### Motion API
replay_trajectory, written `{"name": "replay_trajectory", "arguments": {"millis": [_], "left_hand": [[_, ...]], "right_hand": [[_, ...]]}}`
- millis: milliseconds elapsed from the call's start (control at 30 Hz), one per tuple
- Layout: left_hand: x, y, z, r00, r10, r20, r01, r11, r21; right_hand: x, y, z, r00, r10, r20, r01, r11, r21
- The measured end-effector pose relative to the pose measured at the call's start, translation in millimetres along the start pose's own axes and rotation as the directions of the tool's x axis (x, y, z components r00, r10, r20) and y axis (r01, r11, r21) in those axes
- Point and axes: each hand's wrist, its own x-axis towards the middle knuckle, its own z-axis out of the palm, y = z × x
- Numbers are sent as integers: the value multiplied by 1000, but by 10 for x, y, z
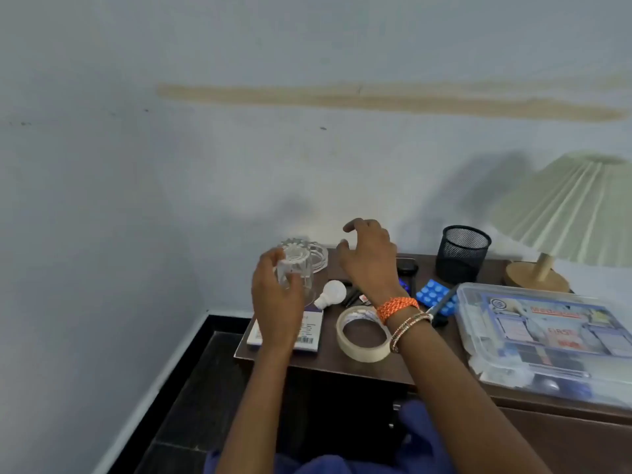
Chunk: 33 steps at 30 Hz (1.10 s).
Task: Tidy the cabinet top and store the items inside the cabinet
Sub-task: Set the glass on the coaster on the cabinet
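A dark brown cabinet top [342, 364] carries the clutter. My left hand [277, 302] grips a clear upturned drinking glass [297, 270], lifted over a white booklet [309, 331]. A second clear glass [316, 253] stands just behind it. My right hand [369, 258] hovers with fingers spread and loosely bent, holding nothing, above a white light bulb [331, 293] and a roll of masking tape [362, 338]. The cabinet front below lies in shadow; I cannot tell whether its door stands open.
A black mesh pen cup [463, 253] stands at the back. A blue pill blister [434, 295], a dark pen and small dark items lie mid-top. A clear first-aid box [554, 333] fills the right side. A pleated lamp [574, 213] on a wooden base stands far right.
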Motion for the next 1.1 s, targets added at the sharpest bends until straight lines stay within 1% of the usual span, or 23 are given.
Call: {"name": "replay_trajectory", "arguments": {"millis": [67,133,167,233,267,333,400,467,533,667,800,900,967,1100], "left_hand": [[-78,-72,43,999,-21,26,18,994,110],[-130,-166,118,997,-50,53,41,987,155],[-108,-189,146,998,-61,34,55,986,159],[-30,-210,177,996,-89,3,87,984,156],[10,-206,186,993,-116,9,114,982,151],[68,-241,210,983,-179,50,172,977,126],[125,-287,215,978,-195,78,186,977,106],[147,-306,207,970,-220,102,215,975,59],[138,-293,187,951,-284,124,286,958,4],[195,-312,184,883,-461,92,469,877,-106],[181,-285,192,854,-512,95,520,842,-143],[202,-273,199,831,-538,142,555,818,-151],[224,-255,208,790,-593,156,613,771,-174],[242,-207,179,714,-678,175,692,644,-327]], "right_hand": [[1,-96,70,999,18,28,-19,999,40],[33,-212,110,997,-1,72,-3,998,61],[71,-267,131,996,-12,89,5,997,75],[167,-373,158,993,-33,112,21,994,105],[218,-425,177,991,-45,127,31,993,110],[273,-502,278,976,-52,212,40,997,61],[271,-518,435,945,-40,324,44,999,-5],[215,-481,593,924,-29,382,40,999,-20],[155,-448,708,926,-32,375,39,999,-9],[173,-441,747,937,-46,346,54,998,-14],[161,-464,690,935,-47,352,62,998,-33],[178,-483,619,943,-28,331,23,1000,20],[205,-455,564,944,-9,329,-14,997,69],[264,-444,481,949,21,313,-82,980,181]]}}
